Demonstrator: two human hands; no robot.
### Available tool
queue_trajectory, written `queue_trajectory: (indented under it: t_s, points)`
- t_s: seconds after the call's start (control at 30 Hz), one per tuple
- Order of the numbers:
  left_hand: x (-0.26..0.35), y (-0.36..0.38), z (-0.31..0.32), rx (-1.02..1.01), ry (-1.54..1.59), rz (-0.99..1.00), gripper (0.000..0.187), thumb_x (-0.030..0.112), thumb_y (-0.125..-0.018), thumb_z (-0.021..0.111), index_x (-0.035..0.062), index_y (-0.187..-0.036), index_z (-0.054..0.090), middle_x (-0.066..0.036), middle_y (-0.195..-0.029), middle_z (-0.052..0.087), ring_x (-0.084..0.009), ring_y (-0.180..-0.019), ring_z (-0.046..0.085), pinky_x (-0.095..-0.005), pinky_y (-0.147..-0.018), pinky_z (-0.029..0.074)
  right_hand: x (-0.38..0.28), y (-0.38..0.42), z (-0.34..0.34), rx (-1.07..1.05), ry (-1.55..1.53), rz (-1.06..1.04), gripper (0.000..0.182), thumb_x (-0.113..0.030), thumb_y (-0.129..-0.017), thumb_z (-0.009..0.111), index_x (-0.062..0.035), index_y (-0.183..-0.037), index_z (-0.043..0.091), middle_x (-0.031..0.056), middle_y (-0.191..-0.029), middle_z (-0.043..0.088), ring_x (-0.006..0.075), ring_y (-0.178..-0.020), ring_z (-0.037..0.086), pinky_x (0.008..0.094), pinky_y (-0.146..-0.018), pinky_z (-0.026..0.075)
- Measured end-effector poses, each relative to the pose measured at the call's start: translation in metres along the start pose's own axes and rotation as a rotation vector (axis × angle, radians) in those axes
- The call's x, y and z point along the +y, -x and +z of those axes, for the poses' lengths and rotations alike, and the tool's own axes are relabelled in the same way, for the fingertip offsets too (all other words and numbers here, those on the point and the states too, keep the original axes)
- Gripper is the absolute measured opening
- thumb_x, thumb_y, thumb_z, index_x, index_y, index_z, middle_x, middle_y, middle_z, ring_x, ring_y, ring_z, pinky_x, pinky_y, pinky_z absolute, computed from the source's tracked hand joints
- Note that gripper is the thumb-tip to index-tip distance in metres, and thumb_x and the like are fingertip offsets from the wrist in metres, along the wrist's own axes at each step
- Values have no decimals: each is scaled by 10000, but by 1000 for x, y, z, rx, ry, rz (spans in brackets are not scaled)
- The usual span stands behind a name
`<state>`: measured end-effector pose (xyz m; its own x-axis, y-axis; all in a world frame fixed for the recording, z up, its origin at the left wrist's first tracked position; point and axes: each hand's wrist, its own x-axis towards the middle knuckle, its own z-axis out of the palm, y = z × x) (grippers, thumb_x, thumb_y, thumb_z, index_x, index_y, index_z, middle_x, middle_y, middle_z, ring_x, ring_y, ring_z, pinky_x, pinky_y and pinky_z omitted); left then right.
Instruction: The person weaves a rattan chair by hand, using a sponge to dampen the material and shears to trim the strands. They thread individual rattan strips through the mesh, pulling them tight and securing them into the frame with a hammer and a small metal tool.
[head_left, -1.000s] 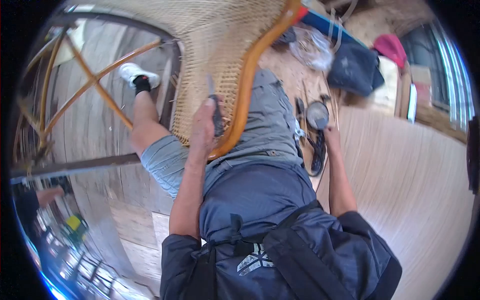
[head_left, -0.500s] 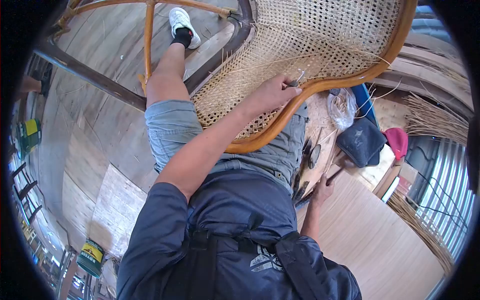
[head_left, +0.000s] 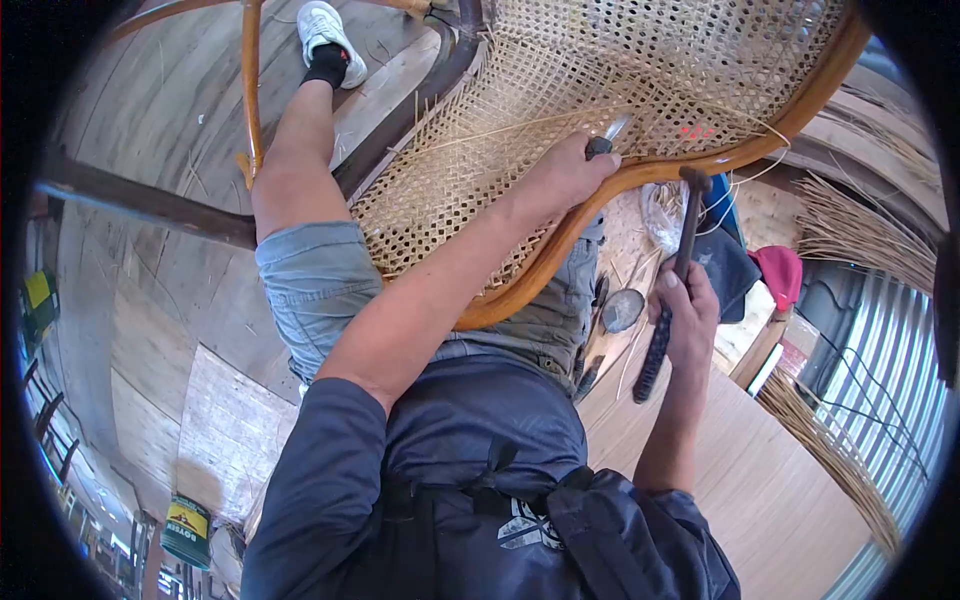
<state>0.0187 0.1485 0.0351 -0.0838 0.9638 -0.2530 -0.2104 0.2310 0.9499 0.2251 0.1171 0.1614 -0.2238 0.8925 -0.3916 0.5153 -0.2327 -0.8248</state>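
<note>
Woven cane panel: laid across lap, apparently for support | hammer: held head-far by right hand, fingers wrapped mid-handle, presumably for control | knife: clasped in fingers of left hand, braced at panel's rim, apparently for steadiness.

left forearm: slanting forward and rightward across the body, elbow bent | left hand: clenched in a grip, farther forward than the right | right forearm: nearly straight ahead | right hand: raised, gripping, thumb pointing forward
</note>
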Motion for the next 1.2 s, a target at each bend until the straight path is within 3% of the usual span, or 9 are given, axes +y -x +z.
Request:
queue_trajectory:
  t_s: [0.13,0.23,0.43,0.53,0.73,1.03,1.2]
  points:
    - [17,3,-13,163,-632,161,423,330,-832,602,-16,-1061,523,-201,-808,632,-349,-763,632,-411,-664,477,-14,-16,42,104,-490,67,152,-206,-948,491,-58,-981,487,36,-691,485,132,-533,517,258,-429,426]
    - [23,2,-20,129,-669,190,443,339,-825,612,5,-1101,519,-248,-852,625,-417,-845,613,-452,-701,475,-5,-29,61,191,-578,87,183,-239,-945,501,-60,-982,507,43,-679,504,144,-472,508,266,-373,412]
    - [30,-10,-10,77,-363,96,418,349,-841,578,-17,-1041,553,-229,-847,629,-375,-832,619,-421,-734,471,7,-35,71,120,-444,58,213,-247,-944,502,-43,-1004,518,27,-684,488,112,-476,491,228,-378,394]
    - [35,-14,-2,110,-368,84,400,345,-850,560,-28,-994,574,-226,-836,626,-347,-809,618,-402,-731,466,6,-35,66,55,-322,30,195,-231,-946,494,-47,-1004,520,23,-689,483,109,-473,487,222,-377,388]
    - [45,-18,4,71,-298,68,399,359,-842,568,-29,-931,589,-205,-815,625,-315,-767,617,-390,-715,463,-2,-31,70,156,-693,87,226,-258,-954,479,-40,-1000,517,30,-697,501,118,-492,506,238,-396,402]
    - [42,-18,15,210,-838,159,341,281,-833,559,26,-1057,528,-217,-930,630,-365,-863,631,-443,-744,491,11,-50,73,164,-706,32,285,-315,-966,446,-39,-1012,502,52,-727,498,143,-502,509,266,-403,434]
    - [43,-17,17,236,-946,190,303,249,-848,497,32,-1056,534,-193,-914,629,-360,-844,634,-458,-742,495,7,-59,73,172,-710,40,300,-325,-963,447,-34,-1018,498,46,-716,493,145,-492,494,271,-395,423]
